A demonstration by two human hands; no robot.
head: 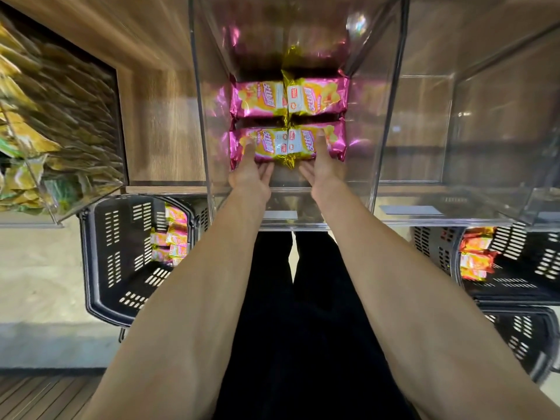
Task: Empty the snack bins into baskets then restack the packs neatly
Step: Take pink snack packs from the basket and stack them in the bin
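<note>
A clear plastic bin (206, 116) on the wooden shelf holds pink and yellow snack packs in two rows. The far row (318, 97) lies flat against the back. Both of my arms reach into the bin to the near row. My left hand (251, 174) pinches the near left pack (268, 147), thumb on top and fingers beneath. My right hand (322, 168) pinches the near right pack (304, 142) the same way. More pink packs (172, 237) lie in a black basket (121, 253) on the floor at the left.
A tilted clear bin (45, 116) full of yellow-green packs sits at the left. A second clear bin (454, 131) stands at the right. Below it a black basket (515, 268) holds orange packs (474, 256), with another black basket (521, 338) nearer me.
</note>
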